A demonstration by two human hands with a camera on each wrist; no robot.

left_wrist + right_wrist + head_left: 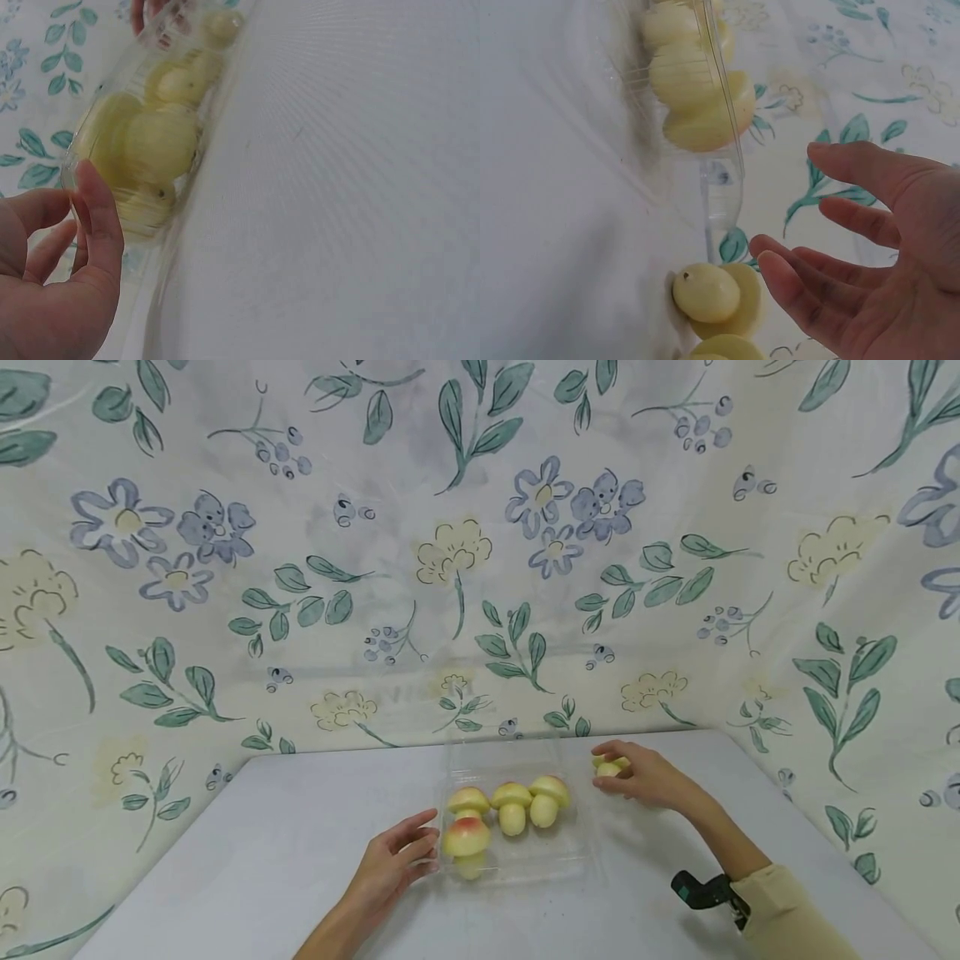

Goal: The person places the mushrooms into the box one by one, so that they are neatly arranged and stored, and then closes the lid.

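Note:
A clear plastic container (pixel 525 860) with a raised lid holds several yellow mushroom-shaped pieces (pixel 513 807), some with reddish caps. My left hand (pixel 396 857) is at the container's left side, its fingertips right at the wall. The left wrist view shows thumb and fingers at the rim, loosely bent. To the right of the container, my right hand (pixel 647 774) reaches over another mushroom-shaped piece (pixel 609 768), partly hidden by the fingers. In the right wrist view that hand (pixel 877 255) is spread, with a mushroom-shaped piece (pixel 709 292) just beyond its fingertips.
A second loose mushroom-shaped piece (pixel 727 349) shows at the bottom of the right wrist view. Everything stands on a white table (pixel 300 827). Behind it hangs a floral cloth (pixel 450 610). A black device (pixel 708 892) is strapped at the right sleeve.

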